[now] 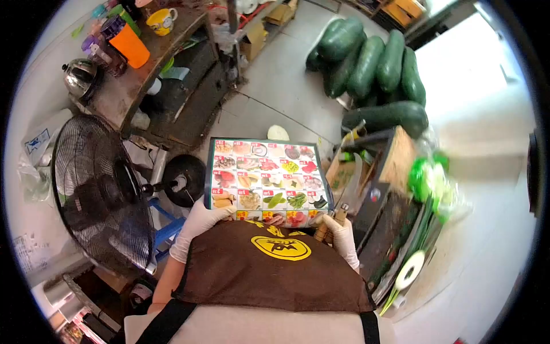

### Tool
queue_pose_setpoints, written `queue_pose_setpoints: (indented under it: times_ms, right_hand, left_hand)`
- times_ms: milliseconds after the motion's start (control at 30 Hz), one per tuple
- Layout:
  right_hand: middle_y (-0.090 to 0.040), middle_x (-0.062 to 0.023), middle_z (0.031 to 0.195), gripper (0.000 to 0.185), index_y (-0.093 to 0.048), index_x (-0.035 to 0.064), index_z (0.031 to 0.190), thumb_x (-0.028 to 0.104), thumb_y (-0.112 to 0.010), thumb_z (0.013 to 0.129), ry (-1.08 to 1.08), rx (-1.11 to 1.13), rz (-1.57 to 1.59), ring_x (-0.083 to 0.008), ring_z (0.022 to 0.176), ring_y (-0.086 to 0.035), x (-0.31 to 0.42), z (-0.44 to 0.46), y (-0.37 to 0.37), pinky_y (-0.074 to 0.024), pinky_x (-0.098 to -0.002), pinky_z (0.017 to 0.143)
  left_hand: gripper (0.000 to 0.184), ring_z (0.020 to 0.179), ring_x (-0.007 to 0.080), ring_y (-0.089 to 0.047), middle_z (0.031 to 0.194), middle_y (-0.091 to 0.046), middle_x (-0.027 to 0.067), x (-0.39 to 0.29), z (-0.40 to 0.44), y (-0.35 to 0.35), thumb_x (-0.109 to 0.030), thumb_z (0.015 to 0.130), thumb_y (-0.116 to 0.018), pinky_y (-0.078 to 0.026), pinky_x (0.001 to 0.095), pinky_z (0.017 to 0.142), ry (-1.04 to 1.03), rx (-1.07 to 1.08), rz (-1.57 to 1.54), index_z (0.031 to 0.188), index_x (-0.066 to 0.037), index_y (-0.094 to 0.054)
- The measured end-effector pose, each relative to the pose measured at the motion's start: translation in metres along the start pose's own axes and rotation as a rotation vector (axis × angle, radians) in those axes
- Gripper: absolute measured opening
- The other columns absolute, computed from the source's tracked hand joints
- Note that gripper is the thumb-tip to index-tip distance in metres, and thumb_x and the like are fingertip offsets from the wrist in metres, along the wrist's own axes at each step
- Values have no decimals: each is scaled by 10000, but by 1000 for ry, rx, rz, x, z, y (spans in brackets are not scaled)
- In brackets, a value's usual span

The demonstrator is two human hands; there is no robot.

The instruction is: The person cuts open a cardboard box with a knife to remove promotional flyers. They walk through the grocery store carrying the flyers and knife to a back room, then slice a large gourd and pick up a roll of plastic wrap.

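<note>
A flat board or box printed with rows of food pictures and red price tags [266,180] lies in front of my brown apron. White-gloved, my left hand [209,222] grips its lower left corner, thumb on the printed face. My right hand [338,232], also gloved, is closed at the lower right corner, beside the wooden handle of a knife [352,186] whose blade points up and away. Whether its fingers also wrap the knife handle is hard to tell. Just past the board's far edge, a pale round slice [278,133] rests on the floor.
A black fan [103,192] stands at the left, below a cluttered wooden table [117,103] with cups and a kettle [80,77]. Several large green gourds [366,69] are piled at the back right. Green vegetables in plastic [429,183] lie at the right.
</note>
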State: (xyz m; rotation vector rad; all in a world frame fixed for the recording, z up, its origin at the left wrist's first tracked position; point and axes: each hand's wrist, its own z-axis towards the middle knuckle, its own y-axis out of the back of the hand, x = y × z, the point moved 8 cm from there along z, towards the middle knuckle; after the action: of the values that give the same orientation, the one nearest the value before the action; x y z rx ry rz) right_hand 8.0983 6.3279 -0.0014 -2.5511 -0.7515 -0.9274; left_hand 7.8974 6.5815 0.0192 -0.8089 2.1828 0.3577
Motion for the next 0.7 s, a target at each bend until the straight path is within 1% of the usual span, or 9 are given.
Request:
queue_pose_setpoints:
  times_ms: [67,133,233,267,400,500,533,567,700]
  right_hand:
    - [-632,-54,789,184,-612,-10,836,173,-590,833,24,40,-69,-125,725,-585,63,29,-31,-465,-250,634]
    - [-626,-48,786,182,-612,-10,843,169,-596,819,4,151,-20,-117,702,-581,75,55,18,-460,-244,630]
    - [-597,-58,661,166,-610,-2,813,162,-585,813,30,207,-166,-114,512,-541,126,114,19,-410,-223,462]
    - [-602,-18,757,196,-613,0,883,180,-618,807,-65,256,-223,-97,669,-560,150,124,13,-449,-235,606]
    - [-627,-41,762,195,-606,-2,875,183,-612,813,7,469,-262,-86,616,-551,226,139,-15,-427,-220,542]
    - [-641,-69,782,162,-604,-1,844,159,-600,821,-66,585,-432,-107,588,-560,265,196,-17,-438,-234,528]
    - [-629,-63,706,159,-607,4,819,160,-584,836,-2,612,-470,-109,528,-546,290,218,-25,-420,-232,485]
    - [-620,-58,673,167,-610,6,816,168,-578,841,-11,660,-471,-104,510,-537,308,212,-62,-406,-226,471]
    - [-581,-37,605,191,-617,21,826,210,-594,840,27,905,-651,-95,479,-513,382,299,-76,-377,-219,446]
  left_hand:
    - [413,854,124,-587,986,-619,77,-11,32,20,-155,750,-745,-482,255,750,5,-74,-43,1063,32,-552]
    - [454,934,135,-569,1053,-605,81,-28,21,-32,-184,740,-758,-463,262,814,-27,-194,-89,1088,19,-550]
    - [463,935,126,-571,1058,-606,74,-53,41,-36,-186,747,-752,-462,261,817,-30,-318,-28,1115,8,-548]
    - [461,938,128,-567,1044,-614,67,-76,40,-43,-189,748,-753,-458,287,834,33,-375,-44,1115,7,-553]
    - [407,910,121,-585,1024,-636,68,-127,20,-60,-207,756,-745,-469,263,810,-107,-445,-170,1066,2,-585]
    - [441,895,117,-590,1017,-637,75,-139,44,-64,-223,735,-763,-478,267,791,-192,-544,13,1068,6,-585]
    - [466,868,113,-595,999,-640,71,-158,47,-77,-233,714,-779,-489,272,763,-39,-664,-38,1054,20,-586]
    - [462,866,115,-595,998,-640,69,-165,36,-60,-230,720,-774,-489,272,764,-59,-673,-176,1056,24,-585]
    - [417,872,108,-582,996,-640,61,-197,96,-148,-191,765,-735,-472,271,788,-65,-887,-544,1074,41,-576]
